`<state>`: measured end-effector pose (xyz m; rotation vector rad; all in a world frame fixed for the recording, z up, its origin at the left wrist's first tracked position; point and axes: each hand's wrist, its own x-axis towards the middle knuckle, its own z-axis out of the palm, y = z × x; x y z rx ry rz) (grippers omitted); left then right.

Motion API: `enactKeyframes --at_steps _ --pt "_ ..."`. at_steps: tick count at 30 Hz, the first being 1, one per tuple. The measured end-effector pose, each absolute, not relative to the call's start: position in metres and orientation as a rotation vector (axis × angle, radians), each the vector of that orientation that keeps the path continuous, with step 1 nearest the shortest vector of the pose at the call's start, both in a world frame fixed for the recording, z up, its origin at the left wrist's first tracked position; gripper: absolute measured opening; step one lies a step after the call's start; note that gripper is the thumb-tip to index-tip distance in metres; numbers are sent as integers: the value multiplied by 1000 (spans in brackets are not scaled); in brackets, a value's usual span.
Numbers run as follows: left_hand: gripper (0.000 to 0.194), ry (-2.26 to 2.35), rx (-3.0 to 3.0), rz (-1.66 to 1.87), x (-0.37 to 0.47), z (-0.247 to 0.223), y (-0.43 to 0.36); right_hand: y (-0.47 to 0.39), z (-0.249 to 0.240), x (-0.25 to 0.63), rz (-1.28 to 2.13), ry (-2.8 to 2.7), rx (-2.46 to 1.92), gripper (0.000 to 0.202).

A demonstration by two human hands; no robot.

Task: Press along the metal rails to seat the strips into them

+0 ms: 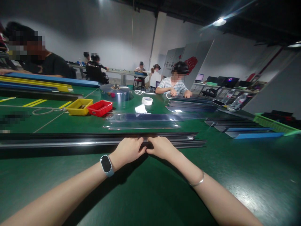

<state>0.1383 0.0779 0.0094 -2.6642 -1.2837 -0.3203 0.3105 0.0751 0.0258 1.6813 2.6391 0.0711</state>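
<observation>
A long black profile strip (pixel 80 142) lies across the green table in front of me, running out of view at the left. My left hand (pixel 129 149) is closed on its near edge, fingers over the top and thumb at the front. Right beside it, my right hand (pixel 161 147) grips the same strip, and the two thumbs almost meet. The strip's right end (pixel 197 142) reaches past my right hand. Fingertips behind the strip are hidden. Clear plastic strips (pixel 143 121) lie just beyond it.
A yellow bin (pixel 80 106) and a red bin (pixel 100 108) stand behind the strip. Farther back are a film roll (pixel 119 94) and a tape roll (pixel 147 100). More profiles (pixel 244 127) and a green basket (pixel 277 124) lie right. Co-workers sit left and across.
</observation>
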Motion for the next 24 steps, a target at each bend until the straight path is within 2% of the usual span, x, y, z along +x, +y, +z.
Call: enactKeyframes --at_steps 8,15,24 --pt "37 -1325 -2674 -284 139 11 77 73 32 315 138 2597 1696 40" --pt "38 -1339 -2693 -279 139 13 76 72 37 317 49 2486 1739 47" --pt "39 -1306 -2690 -279 138 14 76 75 41 323 86 2520 1745 45"
